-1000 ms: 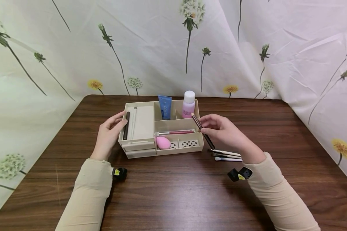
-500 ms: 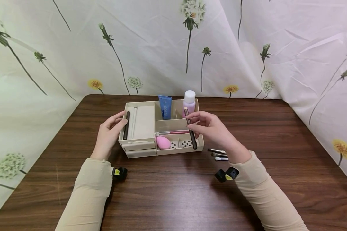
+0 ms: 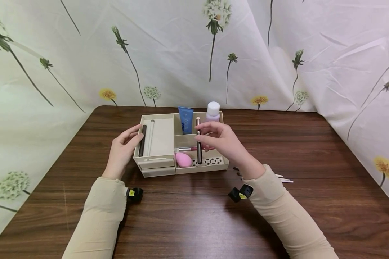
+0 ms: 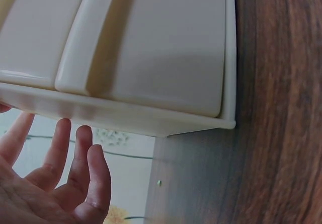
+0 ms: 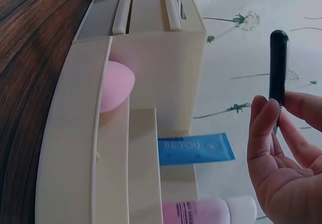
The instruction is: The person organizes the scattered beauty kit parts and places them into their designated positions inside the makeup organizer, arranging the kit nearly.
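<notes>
Right hand (image 3: 222,138) pinches a dark brush (image 3: 199,149) above the right half of the box (image 3: 163,138), its long axis running front to back, left of the palm; left hand (image 3: 121,153), fingers loosely extended, touches the box's left wall.

Several things only partly in sight
The right grip (image 3: 223,141) covers the lower part of the bottle (image 3: 213,110) and some of the red brush (image 3: 192,148); the right arm (image 3: 267,187) hides the middles of the loose brushes (image 3: 284,179). In the right wrist view, fingers (image 5: 264,128) hide the tip of the dark brush (image 5: 279,63), and the bottle's print is too small to read. In the left wrist view, the frame cuts off the left grip (image 4: 63,178) and the box (image 4: 161,118).
</notes>
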### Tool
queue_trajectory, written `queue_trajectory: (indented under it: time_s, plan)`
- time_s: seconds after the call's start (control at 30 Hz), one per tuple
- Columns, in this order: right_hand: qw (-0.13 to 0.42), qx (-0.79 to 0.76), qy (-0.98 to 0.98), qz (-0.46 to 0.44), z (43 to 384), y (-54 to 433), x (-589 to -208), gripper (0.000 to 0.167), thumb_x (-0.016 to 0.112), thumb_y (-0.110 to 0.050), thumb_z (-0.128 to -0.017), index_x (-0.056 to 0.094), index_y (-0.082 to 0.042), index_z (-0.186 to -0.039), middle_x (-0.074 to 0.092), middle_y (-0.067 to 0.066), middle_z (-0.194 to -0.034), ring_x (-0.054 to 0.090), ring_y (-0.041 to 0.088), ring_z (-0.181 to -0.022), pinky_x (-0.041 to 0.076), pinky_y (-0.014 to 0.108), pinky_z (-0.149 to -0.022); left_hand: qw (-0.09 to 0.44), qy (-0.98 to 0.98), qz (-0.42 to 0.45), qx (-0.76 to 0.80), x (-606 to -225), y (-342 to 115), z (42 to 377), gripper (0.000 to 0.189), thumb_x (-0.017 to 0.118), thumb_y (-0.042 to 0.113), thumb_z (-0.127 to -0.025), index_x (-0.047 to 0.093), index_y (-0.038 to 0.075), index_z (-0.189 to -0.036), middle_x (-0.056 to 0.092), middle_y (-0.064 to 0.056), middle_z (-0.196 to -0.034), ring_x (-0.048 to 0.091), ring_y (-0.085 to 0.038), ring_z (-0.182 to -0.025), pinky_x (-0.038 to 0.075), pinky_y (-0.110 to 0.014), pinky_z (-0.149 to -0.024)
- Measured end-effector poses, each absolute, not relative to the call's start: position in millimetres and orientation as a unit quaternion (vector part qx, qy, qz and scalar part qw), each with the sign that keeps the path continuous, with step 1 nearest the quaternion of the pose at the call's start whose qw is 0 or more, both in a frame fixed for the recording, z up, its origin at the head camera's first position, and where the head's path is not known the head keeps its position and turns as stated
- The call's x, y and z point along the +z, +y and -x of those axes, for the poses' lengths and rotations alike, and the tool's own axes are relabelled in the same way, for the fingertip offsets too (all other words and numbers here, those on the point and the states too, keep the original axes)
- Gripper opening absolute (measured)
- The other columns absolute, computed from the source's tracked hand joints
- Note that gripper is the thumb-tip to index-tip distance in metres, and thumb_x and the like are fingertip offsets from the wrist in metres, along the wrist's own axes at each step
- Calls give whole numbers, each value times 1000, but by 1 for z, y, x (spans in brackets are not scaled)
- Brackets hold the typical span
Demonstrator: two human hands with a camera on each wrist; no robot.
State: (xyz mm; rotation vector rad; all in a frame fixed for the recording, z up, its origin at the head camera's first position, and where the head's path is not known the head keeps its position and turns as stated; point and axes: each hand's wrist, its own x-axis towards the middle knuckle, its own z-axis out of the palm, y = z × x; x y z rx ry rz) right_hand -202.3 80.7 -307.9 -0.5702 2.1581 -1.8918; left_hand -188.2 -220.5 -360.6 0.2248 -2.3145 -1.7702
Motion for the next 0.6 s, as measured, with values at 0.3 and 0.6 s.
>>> queue_trajectory:
  time_s: [0.3,0.6]
  plan:
    - [103,-629,743,202,210,58,-310,37,71,-7,-90,62,3,-125,64,5,-94,61,12,-72,54,27,-67,108,-787,-80,-602,-361,-219,189,47,63,33,-96,58,17,-140,60,21,-99,55,1,-99,43,-14,-82]
    - [106,-629,744,201,222,32,-308,33,71,-8,-90,64,1,-122,61,4,-87,60,12,-65,54,31,-65,108,-790,-78,-599,-360,-220,188,48,62,34,-97,57,17,-141,59,20,-101,55,1,-100,44,-13,-81]
